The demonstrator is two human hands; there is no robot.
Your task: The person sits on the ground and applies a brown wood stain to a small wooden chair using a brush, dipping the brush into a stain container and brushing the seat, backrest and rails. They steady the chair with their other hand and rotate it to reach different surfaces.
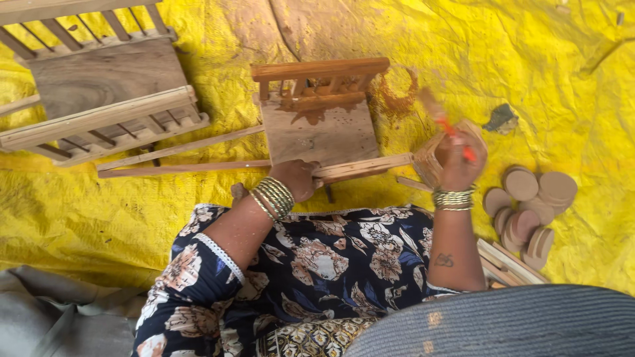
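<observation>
My left hand (299, 177) grips the near rail of a small wooden cart-like frame (319, 125) lying on the yellow sheet (529, 66). The frame's far rail and spindles carry orange-brown stain; its flat bottom board is bare wood. My right hand (456, 158) holds a paintbrush (442, 120) with an orange-red handle, its bristles blurred, over a small tan container (430, 162) to the right of the frame. Both wrists wear several bangles.
A larger unstained wooden frame (106, 92) lies at the upper left. Loose wooden sticks (178, 149) lie between the frames. Several round wooden discs (532, 205) are piled at the right, with slats (509, 264) below them. A dark scrap (501, 119) lies farther right.
</observation>
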